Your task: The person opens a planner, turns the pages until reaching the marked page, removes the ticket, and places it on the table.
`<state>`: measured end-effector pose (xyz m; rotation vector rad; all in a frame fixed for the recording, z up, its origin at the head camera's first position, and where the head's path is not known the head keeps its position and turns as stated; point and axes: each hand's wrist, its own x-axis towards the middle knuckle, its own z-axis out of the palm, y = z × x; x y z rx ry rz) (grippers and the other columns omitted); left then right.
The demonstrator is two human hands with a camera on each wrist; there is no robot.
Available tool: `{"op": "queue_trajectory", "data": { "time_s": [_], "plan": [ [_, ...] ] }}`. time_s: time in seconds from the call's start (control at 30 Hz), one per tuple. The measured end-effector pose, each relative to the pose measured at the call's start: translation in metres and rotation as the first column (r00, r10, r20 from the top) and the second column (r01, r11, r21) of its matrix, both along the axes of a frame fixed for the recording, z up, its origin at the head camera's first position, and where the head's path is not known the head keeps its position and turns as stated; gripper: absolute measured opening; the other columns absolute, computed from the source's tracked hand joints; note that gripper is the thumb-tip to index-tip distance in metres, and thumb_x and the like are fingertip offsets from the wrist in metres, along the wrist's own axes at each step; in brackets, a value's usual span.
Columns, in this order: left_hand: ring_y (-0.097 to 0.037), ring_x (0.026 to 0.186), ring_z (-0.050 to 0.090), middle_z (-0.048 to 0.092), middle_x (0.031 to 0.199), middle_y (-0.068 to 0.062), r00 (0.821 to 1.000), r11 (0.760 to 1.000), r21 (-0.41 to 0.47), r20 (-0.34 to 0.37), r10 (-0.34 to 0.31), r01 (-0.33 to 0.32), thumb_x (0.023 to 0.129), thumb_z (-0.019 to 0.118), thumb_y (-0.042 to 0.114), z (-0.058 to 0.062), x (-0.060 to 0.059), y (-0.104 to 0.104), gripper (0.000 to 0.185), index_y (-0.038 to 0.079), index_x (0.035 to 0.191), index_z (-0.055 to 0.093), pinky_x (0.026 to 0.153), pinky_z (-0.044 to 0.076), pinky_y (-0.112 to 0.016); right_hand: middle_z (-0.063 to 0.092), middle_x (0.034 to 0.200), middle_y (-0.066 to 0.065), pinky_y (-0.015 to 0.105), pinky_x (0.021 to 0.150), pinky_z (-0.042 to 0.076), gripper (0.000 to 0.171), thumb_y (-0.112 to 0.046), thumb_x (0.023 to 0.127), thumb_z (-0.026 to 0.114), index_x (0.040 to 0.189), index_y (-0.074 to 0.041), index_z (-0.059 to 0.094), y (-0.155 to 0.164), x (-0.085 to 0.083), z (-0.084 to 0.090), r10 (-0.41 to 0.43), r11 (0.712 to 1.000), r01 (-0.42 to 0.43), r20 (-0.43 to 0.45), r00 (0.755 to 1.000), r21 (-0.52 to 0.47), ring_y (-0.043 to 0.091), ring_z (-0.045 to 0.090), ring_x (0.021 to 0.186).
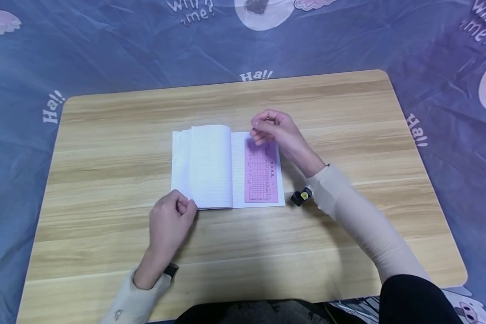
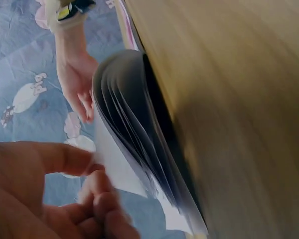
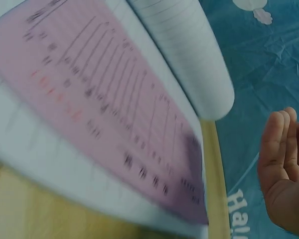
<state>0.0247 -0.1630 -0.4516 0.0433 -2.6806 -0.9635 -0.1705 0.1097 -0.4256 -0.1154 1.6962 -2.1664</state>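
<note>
Curled left hand [image 1: 169, 223], fanned notebook [image 1: 210, 167]

An open notebook [image 1: 210, 166] with white lined pages lay flat near the middle of the wooden table [image 1: 105, 135], its left-hand leaves bowed up in a fanned curl. A pink printed slip [image 1: 261, 173], covered with a ruled grid and dark characters, lay lengthwise on the notebook's right-hand page.

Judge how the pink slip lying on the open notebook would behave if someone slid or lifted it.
The pink slip looks paper-thin, so it would probably flop when lifted. Lying loose and flat on the notebook page, it likely slides easily. It seems very light; a draught might shift it.
</note>
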Motion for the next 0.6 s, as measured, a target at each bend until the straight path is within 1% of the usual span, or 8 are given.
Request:
{"op": "queue_trajectory", "data": {
  "time_s": [0.07,0.13,0.23,0.33,0.4,0.43,0.53,0.6],
  "plan": [
    [-0.017,0.055,0.050,0.053,0.059,0.002,0.994,0.999,-0.037,0.105,0.003,0.000,0.082,0.069,0.005,0.001,-0.001,-0.004,0.019,0.011,0.067,0.058,0.054,0.042,-0.035,0.069,0.088,0.018,0.031,0.067,0.058,0.013,-0.003,0.094,0.068,0.105,0.004,0.065,0.007,0.002,-0.002,0.011,0.999,-0.010,-0.020,1.000,0.052,0.023,0.067,0.071],
    [-0.020,0.055,0.051,0.054,0.060,0.001,0.972,0.997,-0.075,0.236,0.007,0.011,0.086,0.069,0.009,0.002,-0.004,-0.007,0.019,0.010,0.070,0.058,0.054,0.042,-0.037,0.068,0.089,0.019,0.032,0.068,0.058,0.014,-0.004,0.095,0.068,0.106,0.004,0.064,0.013,0.004,-0.002,0.033,0.992,-0.028,-0.038,0.999,0.121,0.025,0.066,0.073],
    [-0.024,0.059,0.056,0.058,0.065,-0.002,0.908,0.993,-0.111,0.419,0.005,0.046,0.091,0.068,0.015,0.003,-0.008,-0.010,0.019,0.010,0.075,0.059,0.055,0.043,-0.040,0.068,0.092,0.022,0.035,0.071,0.058,0.016,-0.009,0.096,0.068,0.106,0.002,0.065,0.022,0.008,-0.002,0.064,0.966,-0.046,-0.061,0.996,0.253,0.029,0.066,0.076],
    [-0.028,0.064,0.060,0.062,0.069,-0.004,0.855,0.989,-0.130,0.518,0.004,0.075,0.094,0.067,0.020,0.006,-0.014,-0.013,0.020,0.010,0.078,0.060,0.056,0.044,-0.043,0.068,0.091,0.020,0.038,0.071,0.057,0.017,-0.018,0.096,0.068,0.103,-0.003,0.067,0.031,0.014,-0.002,0.115,0.900,-0.061,-0.100,0.988,0.432,0.031,0.064,0.078],
    [-0.029,0.065,0.061,0.063,0.070,-0.005,0.835,0.988,-0.131,0.550,0.003,0.083,0.094,0.068,0.022,0.007,-0.017,-0.015,0.021,0.010,0.078,0.060,0.056,0.045,-0.044,0.067,0.086,0.015,0.038,0.067,0.054,0.018,-0.024,0.097,0.069,0.099,-0.007,0.068,0.037,0.020,-0.003,0.163,0.809,-0.041,-0.157,0.974,0.586,0.031,0.062,0.075],
    [-0.029,0.065,0.061,0.063,0.070,-0.005,0.824,0.988,-0.131,0.566,0.006,0.083,0.094,0.068,0.023,0.008,-0.018,-0.016,0.022,0.010,0.078,0.061,0.056,0.044,-0.043,0.066,0.083,0.013,0.037,0.065,0.051,0.019,-0.028,0.097,0.068,0.096,-0.009,0.068,0.039,0.023,-0.003,0.193,0.745,-0.019,-0.188,0.963,0.667,0.030,0.060,0.073],
    [-0.028,0.065,0.060,0.062,0.068,-0.003,0.792,0.986,-0.141,0.610,0.018,0.086,0.094,0.069,0.031,0.009,-0.021,-0.020,0.028,0.012,0.075,0.061,0.055,0.042,-0.041,0.061,0.072,0.005,0.035,0.059,0.042,0.024,-0.036,0.096,0.068,0.087,-0.014,0.067,0.048,0.033,-0.005,0.286,0.500,0.068,-0.238,0.928,0.863,0.024,0.053,0.064],
    [-0.028,0.066,0.060,0.062,0.068,-0.002,0.770,0.985,-0.151,0.637,0.033,0.083,0.093,0.070,0.036,0.010,-0.023,-0.024,0.032,0.013,0.073,0.062,0.055,0.041,-0.039,0.059,0.068,0.003,0.035,0.059,0.039,0.030,-0.041,0.095,0.067,0.083,-0.015,0.066,0.052,0.039,-0.007,0.327,0.364,0.089,-0.216,0.920,0.927,0.022,0.051,0.060]
  ]
}}
